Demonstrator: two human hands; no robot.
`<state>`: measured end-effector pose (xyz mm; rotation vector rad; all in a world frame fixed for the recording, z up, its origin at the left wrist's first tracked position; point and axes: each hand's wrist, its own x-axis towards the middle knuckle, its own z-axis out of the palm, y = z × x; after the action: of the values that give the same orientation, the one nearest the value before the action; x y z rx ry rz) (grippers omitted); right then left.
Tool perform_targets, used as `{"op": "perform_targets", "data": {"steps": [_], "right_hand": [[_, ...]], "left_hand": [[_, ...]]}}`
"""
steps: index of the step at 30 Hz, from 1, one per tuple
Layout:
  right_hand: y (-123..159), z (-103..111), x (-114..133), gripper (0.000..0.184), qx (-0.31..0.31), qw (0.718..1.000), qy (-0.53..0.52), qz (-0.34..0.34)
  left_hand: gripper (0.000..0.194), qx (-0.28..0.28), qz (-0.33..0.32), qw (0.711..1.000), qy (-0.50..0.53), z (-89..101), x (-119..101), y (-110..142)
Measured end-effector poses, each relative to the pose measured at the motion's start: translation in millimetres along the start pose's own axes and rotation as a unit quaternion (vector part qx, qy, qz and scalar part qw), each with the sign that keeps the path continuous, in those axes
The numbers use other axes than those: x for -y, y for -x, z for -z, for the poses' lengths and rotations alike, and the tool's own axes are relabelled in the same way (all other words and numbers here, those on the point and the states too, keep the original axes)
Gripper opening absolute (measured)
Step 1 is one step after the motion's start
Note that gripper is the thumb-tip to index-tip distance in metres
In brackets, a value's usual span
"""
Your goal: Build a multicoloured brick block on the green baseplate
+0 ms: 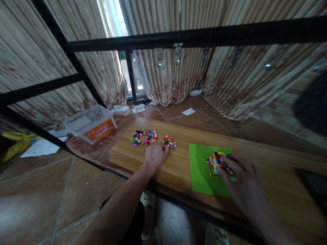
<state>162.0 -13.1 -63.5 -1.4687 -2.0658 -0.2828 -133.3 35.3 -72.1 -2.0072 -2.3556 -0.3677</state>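
On a light green baseplate stands a small, multicoloured toy-brick structure. My right hand lies around its right side, thumb in front and fingers over the top, partly covering it. To the left, my left hand reaches into a loose spread of small coloured toy bricks. Its fingers are bent down among them, and the fingertips are mostly hidden, so what they pinch cannot be made out.
Both the bricks and baseplate rest on a low wooden table. A clear plastic box with an orange label stands beyond its left end. A dark flat object lies at the right. Black metal bars cross ahead, before curtains.
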Motion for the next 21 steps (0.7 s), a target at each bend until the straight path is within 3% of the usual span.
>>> {"op": "perform_targets", "data": {"steps": [21], "right_hand": [[-1.2, 2.2, 2.6, 0.052, 0.005, 1.0, 0.002, 0.009]], "left_hand": [[0.024, 0.019, 0.016, 1.0, 0.018, 3.6, 11.0, -9.0]]}}
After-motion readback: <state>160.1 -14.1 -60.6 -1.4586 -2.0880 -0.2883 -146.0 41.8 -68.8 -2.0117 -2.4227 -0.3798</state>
